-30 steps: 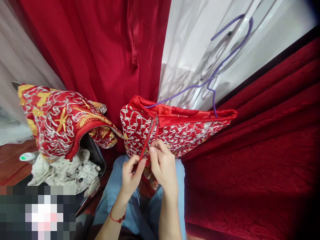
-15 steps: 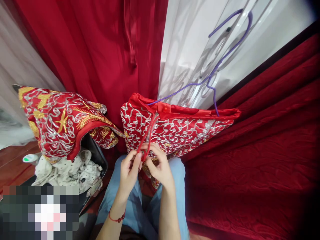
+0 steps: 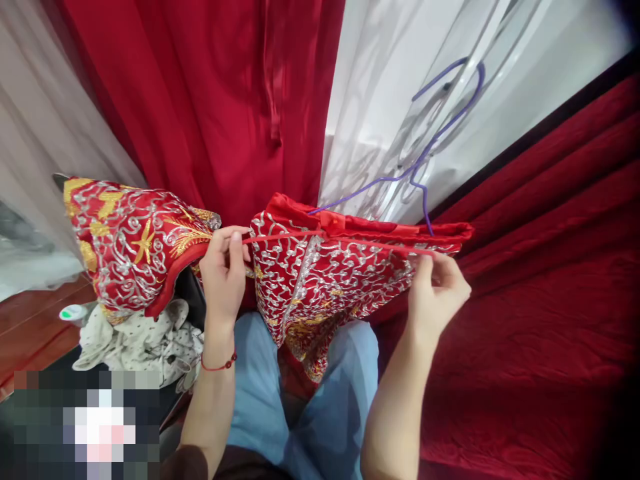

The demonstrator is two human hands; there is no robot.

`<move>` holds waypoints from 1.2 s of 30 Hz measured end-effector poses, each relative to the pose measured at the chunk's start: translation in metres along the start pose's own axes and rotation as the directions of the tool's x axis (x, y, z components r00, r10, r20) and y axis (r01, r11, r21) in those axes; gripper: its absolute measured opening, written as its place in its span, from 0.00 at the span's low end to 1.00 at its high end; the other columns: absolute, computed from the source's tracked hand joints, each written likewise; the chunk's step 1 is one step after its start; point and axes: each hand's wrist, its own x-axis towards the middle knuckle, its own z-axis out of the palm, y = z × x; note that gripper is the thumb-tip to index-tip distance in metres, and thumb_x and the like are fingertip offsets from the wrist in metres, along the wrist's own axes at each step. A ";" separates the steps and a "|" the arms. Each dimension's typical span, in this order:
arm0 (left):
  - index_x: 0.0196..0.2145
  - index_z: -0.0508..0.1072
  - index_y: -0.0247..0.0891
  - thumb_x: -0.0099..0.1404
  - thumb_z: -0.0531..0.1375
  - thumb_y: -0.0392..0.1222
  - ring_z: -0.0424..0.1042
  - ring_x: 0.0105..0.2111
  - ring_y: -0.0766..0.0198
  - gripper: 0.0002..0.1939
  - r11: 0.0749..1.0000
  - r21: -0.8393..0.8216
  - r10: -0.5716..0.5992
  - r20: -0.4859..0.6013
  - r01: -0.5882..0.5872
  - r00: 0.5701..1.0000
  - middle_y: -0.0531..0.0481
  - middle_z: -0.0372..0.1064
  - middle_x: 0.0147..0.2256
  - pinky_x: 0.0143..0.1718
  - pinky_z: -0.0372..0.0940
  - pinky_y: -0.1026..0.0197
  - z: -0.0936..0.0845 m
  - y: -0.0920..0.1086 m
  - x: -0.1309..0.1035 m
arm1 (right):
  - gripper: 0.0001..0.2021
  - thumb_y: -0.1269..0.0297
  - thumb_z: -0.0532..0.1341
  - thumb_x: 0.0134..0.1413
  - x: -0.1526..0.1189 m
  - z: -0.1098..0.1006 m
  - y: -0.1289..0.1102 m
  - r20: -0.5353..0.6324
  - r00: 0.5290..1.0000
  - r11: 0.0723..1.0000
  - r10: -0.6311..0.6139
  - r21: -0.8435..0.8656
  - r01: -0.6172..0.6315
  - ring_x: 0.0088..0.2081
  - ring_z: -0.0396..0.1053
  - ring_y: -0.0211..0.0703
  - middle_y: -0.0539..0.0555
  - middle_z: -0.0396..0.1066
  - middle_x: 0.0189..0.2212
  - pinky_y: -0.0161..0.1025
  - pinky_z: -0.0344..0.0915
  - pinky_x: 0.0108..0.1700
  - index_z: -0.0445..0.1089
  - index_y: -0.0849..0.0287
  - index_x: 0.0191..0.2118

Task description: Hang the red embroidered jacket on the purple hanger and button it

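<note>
An embroidered red garment [image 3: 340, 273] with silver and gold patterns lies before my knees, its plain red waistband along the upper edge. A purple hanger [image 3: 423, 157] reaches into that waistband. From near the band's middle, a red cord [image 3: 373, 244] stretches out to both sides. My left hand [image 3: 225, 267] pinches its left part beside the garment's left edge. At the right edge, my right hand [image 3: 437, 290] is closed on the other part. A thin red bracelet circles my left wrist.
Another embroidered red garment [image 3: 135, 243] drapes over a dark chair at left. Spotted white cloth [image 3: 145, 343] lies below it, near a white-lidded container [image 3: 73, 313]. Red curtains [image 3: 530, 333] hang at right and white fabric [image 3: 375, 87] behind. My knees are below.
My hands have moved apart from close together at the middle, left hand to the left and right hand to the right. The cord, which hung down between them, is now stretched sideways along the waistband.
</note>
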 end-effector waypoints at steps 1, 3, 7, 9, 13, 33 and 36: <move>0.43 0.74 0.41 0.73 0.52 0.49 0.67 0.27 0.68 0.14 0.998 0.063 0.023 0.030 -0.025 0.999 0.54 0.68 0.27 0.30 0.62 0.65 0.001 0.003 -0.001 | 0.08 0.64 0.60 0.55 0.000 -0.002 -0.003 0.108 0.994 1.000 -0.019 -0.007 0.020 0.34 0.74 0.45 0.56 0.77 0.32 0.42 0.68 0.41 0.74 0.61 0.36; 0.45 0.75 0.41 0.73 0.51 0.49 0.73 0.35 0.65 0.15 0.984 0.151 0.067 0.139 -0.089 0.988 0.50 0.74 0.33 0.39 0.66 0.62 0.007 0.009 -0.004 | 0.09 0.66 0.59 0.55 -0.008 0.003 -0.015 0.383 0.921 0.997 -0.075 0.021 0.073 0.38 0.75 0.46 0.56 0.77 0.36 0.43 0.69 0.44 0.73 0.59 0.40; 0.48 0.73 0.40 0.72 0.54 0.48 0.74 0.44 0.61 0.14 0.970 0.100 0.171 0.357 -0.219 0.918 0.47 0.76 0.43 0.50 0.67 0.56 0.035 0.021 0.000 | 0.13 0.65 0.59 0.55 -0.037 0.037 -0.045 0.686 0.709 0.981 -0.164 0.038 0.190 0.36 0.74 0.46 0.56 0.76 0.37 0.43 0.69 0.41 0.68 0.58 0.47; 0.47 0.72 0.39 0.70 0.57 0.47 0.74 0.44 0.61 0.13 0.960 0.077 0.213 0.426 -0.270 0.879 0.46 0.76 0.44 0.51 0.67 0.56 0.049 0.025 0.006 | 0.12 0.62 0.60 0.54 -0.046 0.055 -0.054 0.707 0.687 0.976 -0.169 0.020 0.219 0.33 0.72 0.46 0.56 0.75 0.34 0.42 0.68 0.36 0.66 0.58 0.45; 0.41 0.73 0.39 0.69 0.58 0.43 0.75 0.40 0.61 0.07 0.946 0.075 0.249 0.453 -0.315 0.856 0.48 0.76 0.39 0.46 0.68 0.58 0.063 0.028 0.017 | 0.06 0.61 0.57 0.60 -0.045 0.075 -0.057 0.620 0.760 0.977 -0.195 0.052 0.208 0.29 0.68 0.43 0.54 0.72 0.29 0.39 0.64 0.34 0.66 0.57 0.34; 0.33 0.73 0.38 0.71 0.55 0.46 0.69 0.35 0.63 0.12 0.951 -0.047 0.307 0.244 -0.305 0.920 0.48 0.71 0.33 0.42 0.63 0.61 0.093 -0.010 0.065 | 0.15 0.57 0.55 0.65 0.008 0.088 -0.053 0.526 0.824 0.975 -0.212 0.170 0.143 0.32 0.72 0.40 0.54 0.76 0.31 0.40 0.66 0.41 0.75 0.59 0.34; 0.34 0.71 0.39 0.70 0.55 0.50 0.65 0.27 0.67 0.13 0.958 -0.237 0.238 0.327 -0.164 0.914 0.52 0.67 0.28 0.32 0.61 0.63 0.089 -0.017 0.064 | 0.19 0.50 0.53 0.66 0.009 0.087 -0.050 0.613 0.776 0.970 -0.152 0.244 -0.003 0.23 0.64 0.34 0.49 0.70 0.23 0.35 0.62 0.31 0.74 0.59 0.34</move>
